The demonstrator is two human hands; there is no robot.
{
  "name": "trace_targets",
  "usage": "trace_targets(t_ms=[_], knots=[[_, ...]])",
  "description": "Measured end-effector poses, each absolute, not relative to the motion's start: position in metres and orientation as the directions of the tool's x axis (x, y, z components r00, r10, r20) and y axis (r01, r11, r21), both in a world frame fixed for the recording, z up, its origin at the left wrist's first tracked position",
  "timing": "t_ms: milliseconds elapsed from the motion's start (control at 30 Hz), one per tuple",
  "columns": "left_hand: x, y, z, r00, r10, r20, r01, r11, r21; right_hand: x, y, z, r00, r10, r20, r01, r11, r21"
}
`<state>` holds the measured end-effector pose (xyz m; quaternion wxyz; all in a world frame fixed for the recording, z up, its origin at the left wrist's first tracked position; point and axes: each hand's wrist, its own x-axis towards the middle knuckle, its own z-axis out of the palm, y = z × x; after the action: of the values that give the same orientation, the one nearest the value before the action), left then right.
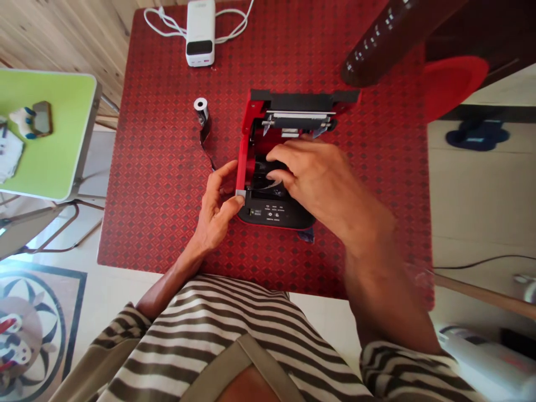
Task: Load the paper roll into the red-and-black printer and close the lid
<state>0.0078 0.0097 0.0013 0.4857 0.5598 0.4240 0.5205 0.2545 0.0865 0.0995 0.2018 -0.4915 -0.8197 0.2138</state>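
Observation:
A red-and-black label printer [276, 215] stands on the table with its lid raised, exposing the rollers and the inner compartment. My left hand [218, 209] grips its front left corner, thumb on the grey edge piece and fingers along the side wall. My right hand [320, 173] reaches into the compartment from the right. Its thumb and index finger curl about something dark there, and a thin translucent strip shows by the thumb. The other fingertips are hidden. Left of the printer, a small roll [201, 106] with a white core trails a dark ribbon [204, 137] toward my left hand.
The table [159, 223] has a red patterned cover. On it, a white power bank [201, 33] with a cable lies at the far left. A dark cylindrical object [377, 44] slants over the far right. A green table [71, 151] stands at the left.

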Motion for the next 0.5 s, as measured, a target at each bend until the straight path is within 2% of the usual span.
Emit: trace_targets(t_ms=[100, 300, 500], knots=[[0.008, 0.009, 0.003, 0.095, 0.983, 0.156, -0.035, -0.153, 0.988, 0.256, 0.077, 0.115, -0.427, 0.894, 0.134, 0.702, 0.421, -0.574], [0.007, 0.007, 0.006, 0.101, 0.985, 0.139, -0.033, -0.136, 0.99, 0.268, 0.042, 0.155, -0.484, 0.856, 0.184, 0.56, 0.464, -0.687], [0.007, 0.009, 0.009, 0.094, 0.986, 0.139, -0.04, -0.135, 0.99, 0.258, 0.023, 0.152, -0.412, 0.879, 0.239, 0.671, 0.47, -0.573]])
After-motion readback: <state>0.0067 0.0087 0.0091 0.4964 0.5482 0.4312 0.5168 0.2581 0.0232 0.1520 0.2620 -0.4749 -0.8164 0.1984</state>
